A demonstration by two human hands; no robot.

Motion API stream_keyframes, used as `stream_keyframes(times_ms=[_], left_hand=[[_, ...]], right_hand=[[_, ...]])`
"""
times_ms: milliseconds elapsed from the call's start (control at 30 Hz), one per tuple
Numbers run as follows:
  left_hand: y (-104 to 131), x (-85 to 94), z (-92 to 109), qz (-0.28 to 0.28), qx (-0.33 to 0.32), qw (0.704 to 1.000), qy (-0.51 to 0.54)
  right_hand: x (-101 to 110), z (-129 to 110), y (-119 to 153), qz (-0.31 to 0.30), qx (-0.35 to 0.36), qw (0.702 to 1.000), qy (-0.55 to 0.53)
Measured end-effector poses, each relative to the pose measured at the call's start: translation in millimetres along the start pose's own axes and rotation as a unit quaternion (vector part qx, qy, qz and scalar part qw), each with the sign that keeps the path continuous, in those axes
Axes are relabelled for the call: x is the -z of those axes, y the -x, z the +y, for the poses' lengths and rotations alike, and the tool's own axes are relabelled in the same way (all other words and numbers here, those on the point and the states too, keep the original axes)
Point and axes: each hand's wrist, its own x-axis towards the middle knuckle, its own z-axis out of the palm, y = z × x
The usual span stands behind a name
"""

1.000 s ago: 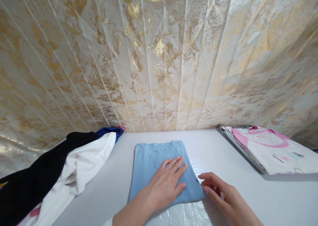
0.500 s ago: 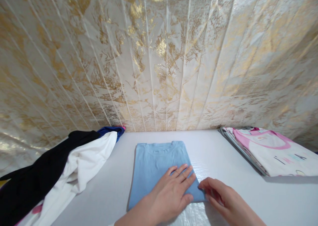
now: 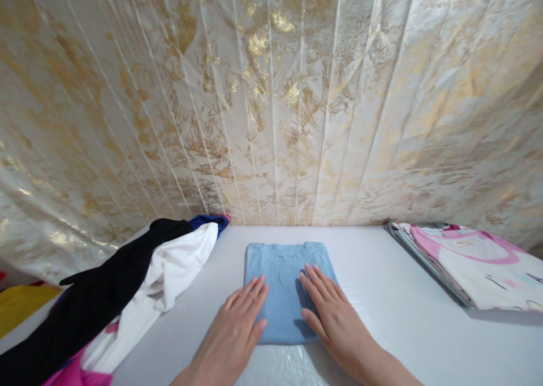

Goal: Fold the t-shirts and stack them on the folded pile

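Folded garment: a light blue cotton T-shirt folded into a neat rectangle [image 3: 285, 287], lower centre of the frame, collar end toward the wall, lying flat on the table.
Left hand: the left hand [image 3: 236, 327], lower centre-left of the frame, laid flat with palm down and fingers [image 3: 254, 295] stretched forward; the fingers rest on the left part of the blue T-shirt and the heel of the hand lies on the table just beside it. Nothing is gripped; the hand is spread, pressing only.
Right hand: the right hand [image 3: 333, 318], lower centre-right of the frame, likewise flat and spread, fingers on the right part of the blue T-shirt, pointing toward the wall. Nothing is gripped.
Spacing of hands: side by side, a strip of blue cloth showing between them.
Surface: a white table under a clear glossy plastic cover [image 3: 382, 273], filling the lower half of the frame.
Loose heap: at the lower left of the frame, an unfolded pile comprising a black garment [image 3: 106, 287], a white garment [image 3: 169, 275], a dark blue garment [image 3: 210, 222] at its far end and a bright pink piece [image 3: 72, 374] at the bottom edge; apart from the blue T-shirt.
Folded stack: at the right edge of the frame, a stack of folded clothes topped by a white T-shirt with pink collar trim [image 3: 479, 264], well apart from the hands.
Backdrop: a white-and-gold crinkled foil wall covering with vertical seams [image 3: 271, 103], upper two thirds of the frame.
Far left edge: a yellow cloth [image 3: 21, 307], partly cut off.
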Motion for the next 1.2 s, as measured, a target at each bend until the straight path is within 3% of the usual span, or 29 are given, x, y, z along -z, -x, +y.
stream_keyframes(times_ms=[267,467,733,833,900,1000,1100,1200], left_hand=[[0,1.6,-1,-0.011,-0.035,0.999,-0.014],[9,-7.1,12,-0.006,-0.065,0.996,-0.056],[15,-25.3,11,0.132,-0.11,0.969,-0.177],[8,-17.1,9,0.115,-0.139,0.967,-0.177],[-5,-8.3,11,0.081,-0.114,0.979,-0.15],[-35,-3.1,15,0.052,-0.01,0.994,-0.093],[-66,-11.6,15,0.019,0.083,0.994,-0.075],[-81,-22.8,12,0.005,0.122,0.99,-0.065]], right_hand=[[-11,2,-2,-0.027,0.0,0.997,0.065],[-10,7,-4,0.004,-0.012,0.996,0.083],[-24,12,1,0.006,-0.018,0.995,0.095],[-21,12,-1,-0.014,-0.018,0.996,0.084],[-16,13,-9,-0.024,-0.026,0.997,0.075],[-11,14,-29,-0.011,-0.054,0.996,0.065],[-15,14,-50,-0.003,-0.081,0.995,0.061],[-26,16,-59,0.003,-0.094,0.993,0.065]])
